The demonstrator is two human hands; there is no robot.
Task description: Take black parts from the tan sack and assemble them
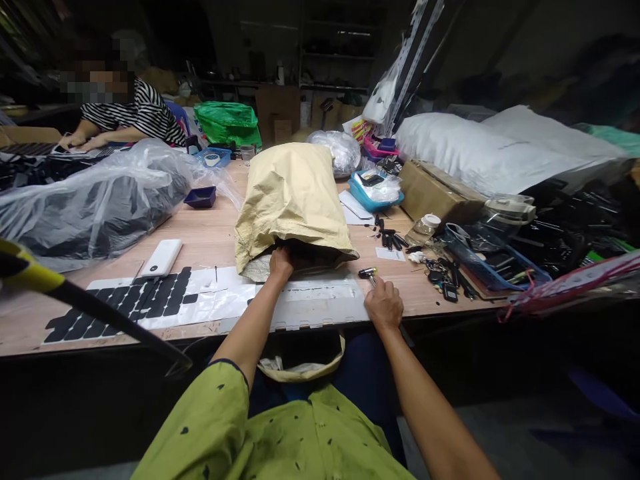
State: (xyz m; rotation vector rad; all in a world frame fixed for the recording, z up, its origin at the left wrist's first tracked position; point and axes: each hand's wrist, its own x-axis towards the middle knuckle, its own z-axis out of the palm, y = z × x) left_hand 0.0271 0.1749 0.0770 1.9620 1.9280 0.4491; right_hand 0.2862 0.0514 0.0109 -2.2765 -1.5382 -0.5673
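Note:
A large cream-coloured sack (295, 193) lies on the wooden table with its mouth toward me. My left hand (281, 263) reaches into that dark mouth; its fingers are hidden inside. At the table's front edge my right hand (385, 304) is closed around the handle of a small hammer (369, 273), whose yellow-and-dark head points away from me. Between my two arms a flat grey board (315, 303) lies along the edge, in front of the sack. A second open cream bag (305, 373) hangs below the edge by my lap.
Left are a sheet of black stickers (125, 300), a white power bank (163, 257) and a clear plastic bag of dark goods (95, 207). To the right lie small black parts (387, 235), a glass jar (424, 228), a cardboard box (440, 190) and a blue tray (495, 260). A person in stripes (150, 113) sits far left.

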